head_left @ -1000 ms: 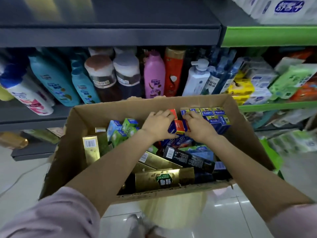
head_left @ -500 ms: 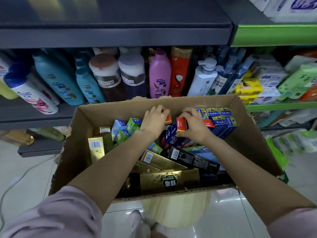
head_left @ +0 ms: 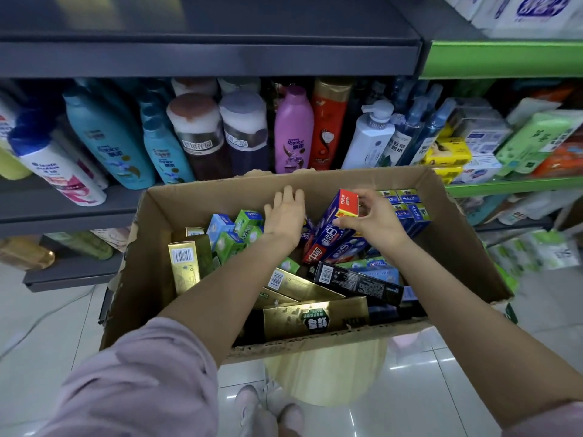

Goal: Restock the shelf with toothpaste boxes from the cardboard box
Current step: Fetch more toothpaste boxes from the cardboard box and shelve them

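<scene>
At the bottom of the frame, a person in pale pink sleeves is reaching both bare arms down into an open cardboard box (head_left: 467,247), which is sitting on a pale round stool (head_left: 328,373), apparently so the stock is resting at working height in front of the shelves. Just inside the near wall, gold boxes (head_left: 315,316) and a long black box (head_left: 356,282) are lying flat and crosswise, loosely piled rather than packed. Toward the frame's centre, the right hand (head_left: 375,222) is pinching the red end of a blue-and-red toothpaste box (head_left: 334,222), thumb below and fingers curled over the top, tilting it up out of the heap as if to lift it clear. The left hand (head_left: 285,216) is lying open and flat, fingers spread and gripping nothing, seemingly steadying the neighbouring green boxes (head_left: 246,228) while the other one is coming free. Small blue boxes (head_left: 407,206) are standing in a tidy row against the far right corner. Beyond the box, across the upper half of the frame, shampoo bottles (head_left: 293,134) are crowding a dark shelf (head_left: 63,212), with wrapped packs on green shelves at the upper right; where the toothpaste belongs is not evident.
</scene>
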Motion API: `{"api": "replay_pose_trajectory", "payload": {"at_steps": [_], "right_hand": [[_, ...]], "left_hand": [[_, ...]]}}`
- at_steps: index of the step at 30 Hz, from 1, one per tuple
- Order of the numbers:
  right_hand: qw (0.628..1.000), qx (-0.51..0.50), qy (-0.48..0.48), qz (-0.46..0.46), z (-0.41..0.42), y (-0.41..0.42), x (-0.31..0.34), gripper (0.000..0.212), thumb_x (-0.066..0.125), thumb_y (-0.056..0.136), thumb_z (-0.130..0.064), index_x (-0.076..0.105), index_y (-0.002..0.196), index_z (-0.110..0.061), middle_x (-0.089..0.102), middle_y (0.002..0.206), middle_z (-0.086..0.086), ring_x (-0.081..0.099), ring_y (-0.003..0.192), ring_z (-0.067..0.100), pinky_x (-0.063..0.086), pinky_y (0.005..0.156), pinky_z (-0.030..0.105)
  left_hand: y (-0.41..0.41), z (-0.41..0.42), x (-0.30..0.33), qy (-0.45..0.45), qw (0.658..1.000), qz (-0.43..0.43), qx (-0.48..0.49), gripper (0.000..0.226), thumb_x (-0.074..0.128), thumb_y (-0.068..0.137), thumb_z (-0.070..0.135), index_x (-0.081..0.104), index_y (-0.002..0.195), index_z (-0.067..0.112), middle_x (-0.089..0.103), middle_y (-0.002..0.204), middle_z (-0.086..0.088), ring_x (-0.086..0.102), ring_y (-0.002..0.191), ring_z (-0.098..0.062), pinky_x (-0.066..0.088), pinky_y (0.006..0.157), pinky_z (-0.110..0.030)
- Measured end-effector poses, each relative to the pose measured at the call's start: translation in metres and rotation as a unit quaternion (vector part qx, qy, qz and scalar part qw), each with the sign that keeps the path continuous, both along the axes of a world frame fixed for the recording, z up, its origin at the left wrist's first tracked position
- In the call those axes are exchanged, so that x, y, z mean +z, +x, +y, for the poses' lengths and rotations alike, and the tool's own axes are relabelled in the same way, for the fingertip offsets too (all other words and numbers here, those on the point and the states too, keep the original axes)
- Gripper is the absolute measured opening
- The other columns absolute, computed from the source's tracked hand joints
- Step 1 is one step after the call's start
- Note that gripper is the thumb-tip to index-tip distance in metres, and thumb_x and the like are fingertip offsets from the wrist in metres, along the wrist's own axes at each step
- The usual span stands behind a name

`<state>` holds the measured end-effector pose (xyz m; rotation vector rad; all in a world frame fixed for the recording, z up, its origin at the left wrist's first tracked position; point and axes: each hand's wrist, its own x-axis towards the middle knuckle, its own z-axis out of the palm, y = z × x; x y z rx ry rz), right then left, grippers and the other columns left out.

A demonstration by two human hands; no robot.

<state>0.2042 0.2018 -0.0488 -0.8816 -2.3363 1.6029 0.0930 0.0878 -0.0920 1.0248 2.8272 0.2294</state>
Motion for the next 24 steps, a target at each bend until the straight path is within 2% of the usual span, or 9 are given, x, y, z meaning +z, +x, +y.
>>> {"api": "replay_pose_trajectory", "payload": {"at_steps": [4,7,9,11,16,18,20,22,24], "right_hand": [[1.000,0.017,-0.010,0.017,-0.004,0.008,0.005,0.057,0.079,0.071,-0.005,0.053,0.121,-0.014,0.062,0.111,0.005,0.060,0.102,0.018,0.049,0.097,0.043],[0.999,0.018,0.002,0.033,-0.007,0.008,0.014,0.060,0.077,0.073,-0.008,0.050,0.127,-0.015,0.060,0.118,0.004,0.058,0.107,0.018,0.050,0.095,0.040],[0.998,0.000,0.006,0.063,-0.014,0.007,0.023,0.061,0.076,0.075,-0.008,0.048,0.129,-0.011,0.058,0.116,-0.001,0.055,0.106,0.013,0.049,0.089,0.026],[0.995,-0.011,0.005,0.097,-0.024,0.006,0.036,0.054,0.075,0.076,-0.009,0.051,0.124,-0.008,0.059,0.112,-0.002,0.055,0.103,0.009,0.046,0.082,0.013],[0.989,0.051,0.006,0.142,-0.053,-0.007,0.086,0.027,0.065,0.086,-0.022,0.060,0.112,-0.018,0.067,0.102,-0.006,0.064,0.100,0.014,0.052,0.086,0.030],[0.984,0.071,0.005,0.163,-0.067,-0.015,0.112,0.029,0.057,0.091,-0.029,0.059,0.117,-0.015,0.069,0.101,-0.003,0.067,0.092,0.012,0.054,0.079,0.027],[0.980,0.086,0.016,0.177,-0.080,-0.024,0.135,0.028,0.052,0.094,-0.031,0.059,0.115,-0.015,0.070,0.093,-0.004,0.069,0.078,0.003,0.053,0.068,0.016],[0.976,0.091,0.036,0.195,-0.097,-0.036,0.156,0.023,0.050,0.095,-0.030,0.059,0.109,-0.014,0.068,0.082,-0.008,0.066,0.065,-0.005,0.048,0.058,0.007],[0.973,0.086,0.051,0.209,-0.115,-0.050,0.176,0.021,0.050,0.095,-0.033,0.059,0.103,-0.016,0.068,0.080,-0.009,0.067,0.064,-0.004,0.048,0.059,0.007]], "left_hand": [[-0.004,-0.007,0.009,0.016,0.996,-0.087,0.018,0.052,0.069,0.082,0.007,0.039,0.125,0.004,0.047,0.129,-0.016,0.048,0.121,-0.036,0.035,0.103,-0.058],[-0.006,-0.020,0.022,0.171,0.974,-0.147,0.020,0.056,0.072,0.079,0.012,0.045,0.128,0.007,0.045,0.129,-0.015,0.049,0.119,-0.032,0.038,0.103,-0.040],[-0.004,-0.035,0.039,0.266,0.952,-0.153,0.011,0.054,0.073,0.079,0.014,0.050,0.128,0.009,0.047,0.128,-0.011,0.048,0.116,-0.024,0.033,0.096,-0.020],[-0.004,-0.050,0.058,0.318,0.939,-0.129,-0.002,0.053,0.076,0.076,0.020,0.056,0.125,0.011,0.056,0.119,-0.007,0.052,0.111,-0.018,0.031,0.086,-0.013],[-0.005,-0.079,0.118,0.447,0.871,-0.198,0.041,0.058,0.075,0.079,0.027,0.052,0.131,0.012,0.064,0.110,0.003,0.058,0.099,-0.006,0.044,0.082,-0.005],[-0.007,-0.090,0.147,0.485,0.844,-0.226,0.045,0.056,0.069,0.084,0.028,0.049,0.133,0.011,0.063,0.120,-0.005,0.059,0.102,-0.009,0.048,0.085,-0.012],[-0.010,-0.096,0.171,0.506,0.825,-0.249,0.036,0.050,0.062,0.089,0.027,0.048,0.134,0.010,0.061,0.122,-0.012,0.061,0.092,-0.008,0.052,0.075,-0.016],[-0.013,-0.105,0.194,0.517,0.819,-0.248,0.036,0.040,0.055,0.094,0.027,0.050,0.130,0.010,0.061,0.117,-0.017,0.060,0.074,-0.004,0.048,0.056,-0.009],[-0.017,-0.115,0.216,0.539,0.802,-0.254,0.046,0.028,0.049,0.097,0.027,0.050,0.121,0.011,0.062,0.107,-0.013,0.061,0.071,-0.004,0.047,0.053,-0.009]]}}
